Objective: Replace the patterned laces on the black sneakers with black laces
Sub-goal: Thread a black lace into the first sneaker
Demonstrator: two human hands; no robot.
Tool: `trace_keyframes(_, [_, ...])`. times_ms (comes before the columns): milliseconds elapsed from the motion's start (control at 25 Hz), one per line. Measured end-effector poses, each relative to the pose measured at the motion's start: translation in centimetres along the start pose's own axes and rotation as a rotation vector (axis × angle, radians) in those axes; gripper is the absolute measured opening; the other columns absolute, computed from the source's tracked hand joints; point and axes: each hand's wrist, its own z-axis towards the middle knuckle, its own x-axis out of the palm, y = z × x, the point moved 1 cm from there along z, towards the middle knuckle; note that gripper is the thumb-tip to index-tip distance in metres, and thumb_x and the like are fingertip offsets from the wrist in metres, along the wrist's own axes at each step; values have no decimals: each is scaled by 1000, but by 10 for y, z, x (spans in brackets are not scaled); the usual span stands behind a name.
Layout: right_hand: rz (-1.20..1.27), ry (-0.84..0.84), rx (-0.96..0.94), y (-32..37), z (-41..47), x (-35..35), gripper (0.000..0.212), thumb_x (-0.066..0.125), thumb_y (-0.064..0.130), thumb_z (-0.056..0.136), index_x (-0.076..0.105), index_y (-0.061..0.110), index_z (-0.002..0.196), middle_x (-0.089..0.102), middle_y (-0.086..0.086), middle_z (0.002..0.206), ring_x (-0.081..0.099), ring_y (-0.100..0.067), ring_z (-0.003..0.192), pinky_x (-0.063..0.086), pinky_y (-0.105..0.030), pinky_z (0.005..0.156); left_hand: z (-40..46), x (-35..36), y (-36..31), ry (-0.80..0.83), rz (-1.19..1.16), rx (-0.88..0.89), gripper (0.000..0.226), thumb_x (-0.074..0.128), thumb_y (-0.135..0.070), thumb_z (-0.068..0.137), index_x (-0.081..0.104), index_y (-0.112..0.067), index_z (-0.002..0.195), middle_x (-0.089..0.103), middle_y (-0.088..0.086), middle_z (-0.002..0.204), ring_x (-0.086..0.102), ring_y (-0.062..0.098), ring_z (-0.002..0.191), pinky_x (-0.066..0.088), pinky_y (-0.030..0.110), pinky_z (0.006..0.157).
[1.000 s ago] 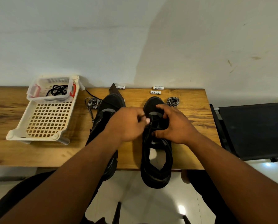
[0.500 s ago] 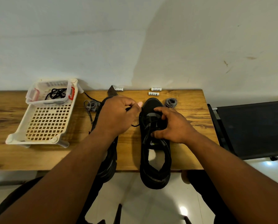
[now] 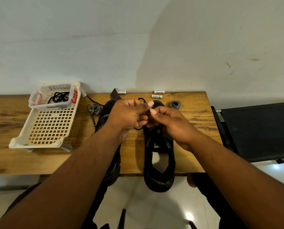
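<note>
Left of the right sneaker (image 3: pixel 159 156), the left sneaker (image 3: pixel 105 116) lies mostly hidden under the forearm. Above the right sneaker's toe, the left hand (image 3: pixel 129 116) and right hand (image 3: pixel 169 121) meet, both pinching the black lace (image 3: pixel 138 128); its path through the fingers is hard to follow.

Just one wide-angle head cam here, looking forward and down from above the near edge of the surface (image 3: pixel 39 162). It sits close, so both forearms fill the bottom of the shot, and the wall (image 3: pixel 138 38) past the far edge takes the top.
</note>
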Motion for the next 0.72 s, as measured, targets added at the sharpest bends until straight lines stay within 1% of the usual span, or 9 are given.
trace_keyframes(160, [71, -55, 156, 9, -1, -25, 34, 47, 33, 108, 59, 16, 81, 52, 3, 60, 60, -16, 64, 44, -38, 76, 7, -10, 2, -204, 99, 111, 17, 80, -24, 88, 71, -10, 89, 77, 4, 79, 67, 9, 60, 60, 23, 58])
trace_keyframes(240, [-79, -141, 149, 10, -2, -41, 34, 47, 33, 108, 64, 16, 85, 50, 10, 56, 54, -12, 62, 44, -38, 76, 14, -22, 6, -321, 228, 186, 19, 81, -32, 87, 71, -17, 82, 77, 0, 79, 71, 14, 68, 64, 34, 67])
trace_keyframes(320, [-280, -204, 101, 9, -3, -48, 31, 52, 33, 107, 71, 17, 89, 58, 14, 58, 55, -10, 64, 45, -32, 72, 18, -33, 6, -371, 497, 244, 31, 83, -48, 82, 70, -21, 74, 74, -5, 75, 72, 16, 73, 60, 36, 70])
trace_keyframes(440, [-544, -263, -1, 5, -2, -43, 15, 68, 33, 97, 80, 25, 91, 74, 14, 80, 66, -2, 77, 50, -26, 69, 8, -34, 5, -424, 1088, 328, 50, 78, -67, 76, 57, -23, 68, 60, -6, 68, 58, 13, 66, 40, 29, 57])
trace_keyframes(480, [-595, -244, -35, 5, -3, -38, 10, 74, 33, 93, 81, 28, 92, 75, 16, 84, 67, 1, 80, 51, -23, 69, 4, -28, 5, -445, 1098, 452, 52, 77, -68, 76, 54, -22, 71, 57, -6, 69, 55, 13, 65, 40, 30, 56])
trace_keyframes(520, [-619, -205, -76, 5, -4, -33, 6, 77, 33, 90, 82, 29, 91, 74, 20, 82, 67, 4, 79, 51, -21, 70, 1, -21, 7, -391, 980, 581, 49, 77, -65, 79, 55, -21, 76, 57, -6, 72, 55, 13, 67, 44, 33, 57])
trace_keyframes(560, [-633, -156, -122, 6, -5, -29, 2, 80, 32, 88, 81, 31, 89, 72, 23, 78, 67, 4, 75, 50, -20, 68, -1, -11, 10, -232, 781, 661, 41, 75, -57, 84, 59, -20, 84, 60, -6, 78, 59, 12, 72, 51, 35, 62])
trace_keyframes(640, [-669, -100, -228, 7, -7, -23, 8, 82, 29, 86, 78, 36, 82, 70, 23, 70, 66, -1, 64, 50, -21, 61, -5, 10, 15, 221, 402, 532, 27, 65, -40, 97, 64, -16, 110, 68, 0, 95, 68, 9, 86, 59, 30, 72])
trace_keyframes(720, [-684, -141, -278, 7, -7, -24, 6, 82, 26, 85, 79, 30, 82, 72, 11, 69, 64, -8, 59, 52, -29, 57, -6, 20, 19, 409, 311, 402, 24, 59, -29, 104, 63, -13, 122, 70, 3, 99, 68, 6, 80, 56, 23, 65])
